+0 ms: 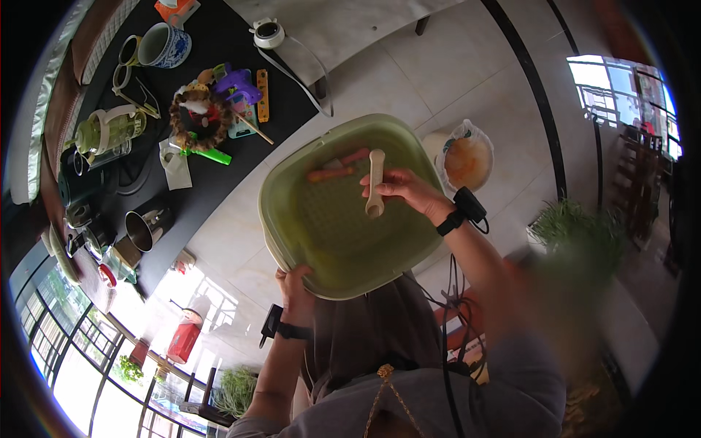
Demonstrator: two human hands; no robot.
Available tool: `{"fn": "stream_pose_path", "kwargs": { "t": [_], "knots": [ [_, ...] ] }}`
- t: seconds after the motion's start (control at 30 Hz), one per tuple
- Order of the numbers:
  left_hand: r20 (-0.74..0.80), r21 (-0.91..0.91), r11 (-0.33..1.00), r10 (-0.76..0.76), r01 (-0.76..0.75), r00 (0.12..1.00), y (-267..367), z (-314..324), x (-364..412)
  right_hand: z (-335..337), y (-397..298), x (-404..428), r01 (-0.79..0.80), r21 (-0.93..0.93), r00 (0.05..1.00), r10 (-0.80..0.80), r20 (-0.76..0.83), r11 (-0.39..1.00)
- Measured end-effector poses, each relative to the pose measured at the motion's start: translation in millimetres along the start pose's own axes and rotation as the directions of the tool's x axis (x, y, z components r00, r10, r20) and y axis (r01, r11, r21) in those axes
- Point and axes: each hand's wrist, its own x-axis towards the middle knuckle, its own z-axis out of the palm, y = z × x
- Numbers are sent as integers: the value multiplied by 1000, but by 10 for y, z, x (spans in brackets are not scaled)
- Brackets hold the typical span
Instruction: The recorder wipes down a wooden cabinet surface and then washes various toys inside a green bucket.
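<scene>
A rounded green plastic basin (350,241) lies before me above my lap. My left hand (294,287) grips its near left rim, thumb over the edge. Over the basin, my right hand (397,189) holds a cream plastic measuring spoon (376,183) between thumb and fingers, its small bowl towards me. Beyond the spoon, an orange-handled item (330,174) and a pinkish-red one (355,156) lie in the basin; what they are exactly I cannot tell. Both wrists wear black straps with small devices.
A black table (219,180) at the left bears a purple glue gun (239,86), a furry wreath (197,120), a blue-and-white pot (164,45) and a steel cup (143,230). A lined waste bin (468,161) stands on the floor beyond the basin. Black cables (463,323) hang beside my lap.
</scene>
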Motion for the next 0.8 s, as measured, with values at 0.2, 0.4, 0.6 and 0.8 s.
{"fn": "stream_pose_path", "kwargs": {
  "t": [0.2, 0.4, 0.6, 0.8],
  "knots": [
    [-62, -2, 1000, -28, 28, 998, -9, -19, 25, 29, -72, -73, 44, 83, 995, -36, -95, 996],
    [-41, -1, 1000, -24, 24, 999, -48, 5, 31, -10, -21, -111, 105, 149, 985, -83, -150, 983],
    [-31, 27, 998, -63, 63, 998, -93, 26, 36, -103, 95, -85, 132, 109, 953, -97, -287, 985],
    [-2, -36, 999, -34, 34, 999, -98, 13, 13, -175, 337, 360, -77, -401, 924, -86, -374, 913]
  ]
}}
